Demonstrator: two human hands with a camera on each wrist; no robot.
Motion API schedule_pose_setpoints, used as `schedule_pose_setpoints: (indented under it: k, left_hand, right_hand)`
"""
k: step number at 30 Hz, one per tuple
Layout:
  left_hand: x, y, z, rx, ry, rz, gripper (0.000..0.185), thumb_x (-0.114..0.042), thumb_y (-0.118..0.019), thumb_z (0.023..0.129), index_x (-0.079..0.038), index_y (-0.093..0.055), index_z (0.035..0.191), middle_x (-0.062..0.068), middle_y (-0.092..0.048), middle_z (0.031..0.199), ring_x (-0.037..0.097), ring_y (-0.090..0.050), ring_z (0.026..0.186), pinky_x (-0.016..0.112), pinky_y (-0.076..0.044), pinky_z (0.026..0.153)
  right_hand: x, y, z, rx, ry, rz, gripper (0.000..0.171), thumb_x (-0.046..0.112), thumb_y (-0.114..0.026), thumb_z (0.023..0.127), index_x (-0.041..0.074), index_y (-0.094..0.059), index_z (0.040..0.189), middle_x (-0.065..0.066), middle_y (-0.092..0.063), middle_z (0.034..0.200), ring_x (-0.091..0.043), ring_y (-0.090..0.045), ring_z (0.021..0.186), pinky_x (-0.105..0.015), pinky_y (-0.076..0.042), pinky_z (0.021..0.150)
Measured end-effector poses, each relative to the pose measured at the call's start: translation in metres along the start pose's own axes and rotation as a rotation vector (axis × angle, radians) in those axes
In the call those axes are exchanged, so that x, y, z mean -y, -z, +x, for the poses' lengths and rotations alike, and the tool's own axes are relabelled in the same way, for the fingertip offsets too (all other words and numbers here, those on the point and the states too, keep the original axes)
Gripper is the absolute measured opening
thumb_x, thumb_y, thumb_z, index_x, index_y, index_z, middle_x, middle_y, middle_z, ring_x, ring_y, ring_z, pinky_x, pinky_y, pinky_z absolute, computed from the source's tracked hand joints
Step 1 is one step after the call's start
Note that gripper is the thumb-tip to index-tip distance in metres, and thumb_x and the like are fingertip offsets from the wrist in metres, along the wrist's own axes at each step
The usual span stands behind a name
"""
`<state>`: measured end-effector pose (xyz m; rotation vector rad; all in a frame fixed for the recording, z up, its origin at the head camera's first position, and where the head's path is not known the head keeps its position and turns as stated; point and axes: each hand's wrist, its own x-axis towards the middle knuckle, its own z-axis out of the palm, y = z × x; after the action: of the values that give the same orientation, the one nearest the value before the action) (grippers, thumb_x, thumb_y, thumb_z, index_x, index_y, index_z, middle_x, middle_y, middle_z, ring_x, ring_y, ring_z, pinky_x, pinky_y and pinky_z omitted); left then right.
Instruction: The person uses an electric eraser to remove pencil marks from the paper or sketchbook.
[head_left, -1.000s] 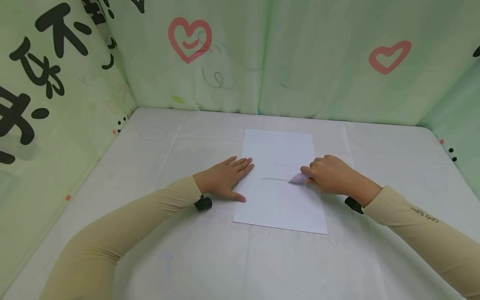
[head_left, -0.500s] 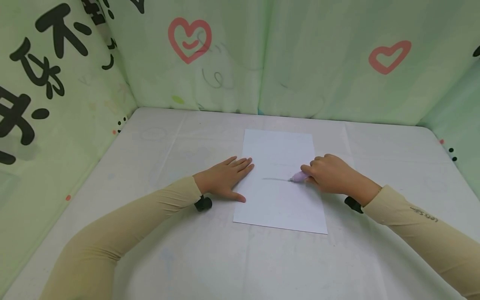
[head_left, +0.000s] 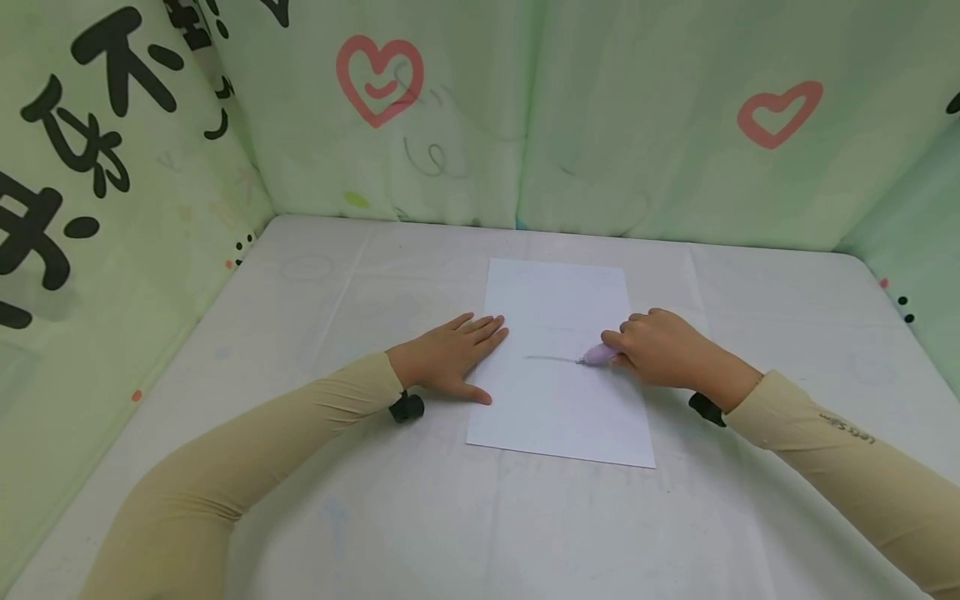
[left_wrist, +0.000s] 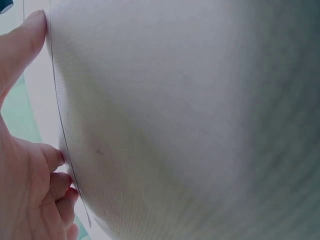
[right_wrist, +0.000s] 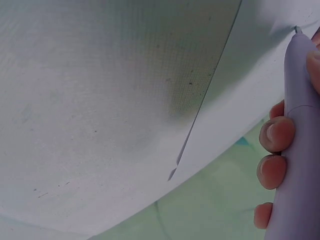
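Observation:
A sheet of white paper [head_left: 555, 417] lies on the white-covered table. My left hand [head_left: 450, 358] rests flat over its left edge, fingers spread and thumb apart; the left wrist view shows the thumb and fingertips along the paper's edge [left_wrist: 59, 107]. My right hand [head_left: 663, 350] grips a thick lavender pen [head_left: 598, 356] with a thin metal tip. In the right wrist view the fingers curl round the pen's barrel [right_wrist: 302, 155], and its tip meets the paper. A thin grey line [head_left: 550, 358] runs leftward from the tip.
The white table cover [head_left: 360, 517] spreads around the paper. Pale green curtains [head_left: 630, 125] with red hearts enclose the back and sides, and large black characters mark the left one. A small dark device [head_left: 407, 407] sits at the left wrist, another dark device [head_left: 707, 410] at the right.
The pen's tip has shifted very slightly toward the far side of the table. My left hand and the paper have stayed where they were.

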<state>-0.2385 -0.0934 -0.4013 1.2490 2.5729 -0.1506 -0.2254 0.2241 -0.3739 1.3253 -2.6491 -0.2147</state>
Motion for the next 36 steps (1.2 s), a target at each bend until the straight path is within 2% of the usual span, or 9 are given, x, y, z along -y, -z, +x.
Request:
schedule_pose_setpoints:
  k: [9,15,22,30,36]
  left_hand:
    - [-0.0014,0.0013,-0.0009,0.007,0.000,-0.001,0.100,-0.068,-0.047,0.085,-0.007,-0.007,0.152,0.010,-0.006,0.160,0.023,-0.008,0.148,0.039,-0.004,0.121]
    - [-0.0015,0.0011,-0.0008,0.002,-0.002,-0.004,0.100,-0.068,-0.047,0.085,-0.006,-0.007,0.152,0.010,-0.006,0.160,0.023,-0.008,0.148,0.040,-0.004,0.121]
    - [-0.0019,0.0026,-0.0014,0.004,0.002,0.007,0.099,-0.068,-0.046,0.085,-0.006,-0.008,0.151,0.010,-0.006,0.160,0.023,-0.009,0.148,0.040,-0.005,0.121]
    - [-0.0015,0.0019,-0.0015,0.006,0.000,0.008,0.099,-0.068,-0.046,0.085,-0.006,-0.008,0.151,0.011,-0.006,0.160,0.022,-0.009,0.148,0.040,-0.005,0.121]
    - [-0.0017,0.0025,-0.0013,0.008,0.000,0.010,0.099,-0.069,-0.045,0.085,-0.006,-0.007,0.152,0.010,-0.006,0.160,0.022,-0.008,0.148,0.040,-0.005,0.121]
  right_hand:
    - [-0.0006,-0.0008,0.0015,-0.012,0.005,-0.025,0.024,0.014,-0.074,0.077,0.011,-0.050,0.074,-0.001,-0.044,0.053,-0.016,-0.044,0.050,-0.029,-0.035,0.046]
    - [-0.0019,0.0001,0.0014,0.014,0.016,-0.003,0.026,0.015,-0.075,0.077,0.013,-0.049,0.072,0.002,-0.042,0.052,-0.014,-0.042,0.050,-0.029,-0.033,0.047]
    - [-0.0008,0.0018,0.0036,0.032,0.000,-0.014,0.020,0.014,-0.073,0.078,0.011,-0.054,0.077,-0.001,-0.047,0.054,-0.015,-0.046,0.051,-0.029,-0.035,0.047]
    - [-0.0042,-0.0012,0.0032,0.030,0.013,-0.002,0.023,0.013,-0.075,0.076,0.012,-0.052,0.073,0.001,-0.044,0.053,-0.014,-0.043,0.050,-0.028,-0.036,0.049]
    - [-0.0056,0.0002,0.0028,0.031,0.006,-0.008,0.020,0.014,-0.074,0.078,0.011,-0.054,0.077,0.000,-0.047,0.054,-0.014,-0.045,0.051,-0.028,-0.036,0.048]
